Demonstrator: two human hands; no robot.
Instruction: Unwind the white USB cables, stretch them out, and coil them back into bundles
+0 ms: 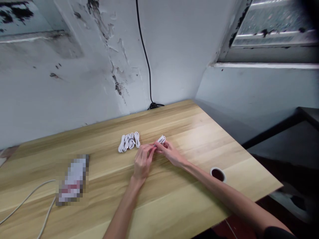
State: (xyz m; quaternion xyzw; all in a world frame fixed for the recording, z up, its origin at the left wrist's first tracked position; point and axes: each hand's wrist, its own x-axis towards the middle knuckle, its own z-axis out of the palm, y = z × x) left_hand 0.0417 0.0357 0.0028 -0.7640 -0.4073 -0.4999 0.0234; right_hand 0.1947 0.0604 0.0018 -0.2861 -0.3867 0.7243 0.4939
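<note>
A coiled white cable (161, 139) pokes out above my right hand (170, 153), whose fingers are closed around its lower part. My left hand (143, 161) meets it from the left, fingertips pinched at the near end of the coil. A small dark bit, perhaps a tie, shows between the fingertips, but it is too small to make out. Just left of the hands lie several coiled white cables (129, 141) side by side on the table, at least one with a dark tie around its middle.
On the wooden table (104, 186), a blurred-out flat object (73, 181) lies at left beside a pale cord (28, 196). A tape roll (211, 172) rests by my right forearm. A black cable (146, 53) hangs down the peeling wall to a heap at the table's back edge.
</note>
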